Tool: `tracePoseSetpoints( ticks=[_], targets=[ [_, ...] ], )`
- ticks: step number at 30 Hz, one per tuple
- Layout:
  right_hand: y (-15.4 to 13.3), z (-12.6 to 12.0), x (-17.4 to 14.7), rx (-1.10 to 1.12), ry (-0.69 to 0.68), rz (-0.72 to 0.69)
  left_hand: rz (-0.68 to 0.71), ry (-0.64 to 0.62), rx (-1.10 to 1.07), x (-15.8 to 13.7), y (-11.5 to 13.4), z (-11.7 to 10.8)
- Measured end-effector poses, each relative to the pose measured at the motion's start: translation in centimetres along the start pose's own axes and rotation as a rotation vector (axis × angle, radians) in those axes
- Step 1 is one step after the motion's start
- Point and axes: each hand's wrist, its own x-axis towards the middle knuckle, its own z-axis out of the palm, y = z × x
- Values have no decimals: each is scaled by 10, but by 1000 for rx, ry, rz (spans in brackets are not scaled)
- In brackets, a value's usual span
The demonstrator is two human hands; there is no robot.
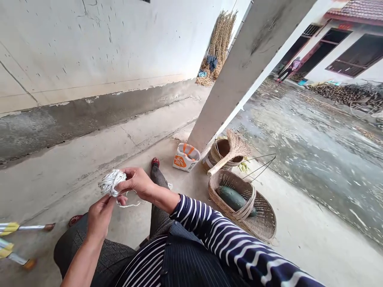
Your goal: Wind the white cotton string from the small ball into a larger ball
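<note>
A ball of white cord [110, 183] with dark flecks is held up in front of my knees. My right hand [137, 182] comes in from the right and grips the ball's near side, thumb across it. Beneath it, my left hand [100, 213] pinches the underside of the ball with thumb and fingertips. A loose end of cord [130, 205] hangs below my right hand in a curl. The exact strand between my left fingertips is too small to make out.
Right of my legs stand a white and orange box [186, 158], a round woven basket [223, 149] with a straw broom [231, 151] across it, and a handled basket [266, 219] holding a green gourd [231, 198]. A pillar [236, 75] rises behind. Metal legs [24, 228] are at left. A person [289, 70] stands far off.
</note>
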Motion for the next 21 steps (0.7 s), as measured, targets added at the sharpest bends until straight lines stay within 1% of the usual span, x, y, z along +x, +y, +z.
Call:
tracePoseSetpoints(
  ticks=[3,6,11,13,15,18,21],
  targets=[
    [-2,8,4,18,14,-9,-79,94,-134,-9,-1,-2],
    [-8,13,6,40,44,-29,-91,115,-57,-21,-9,-3],
    [-14,11,13,8,67,-97,-116,5,171,-39,-38,-8],
    [-16,9,15,-5,78,-114,-146,-12,213,-45,-52,-11],
    [-22,6,17,-22,81,-145,-190,-4,243,-48,-65,-14],
    [-42,2,21,-89,67,-263,-220,14,268,-50,-78,-17],
    [-72,1,24,-179,35,-407,-221,42,276,-46,-85,-20]
  ],
)
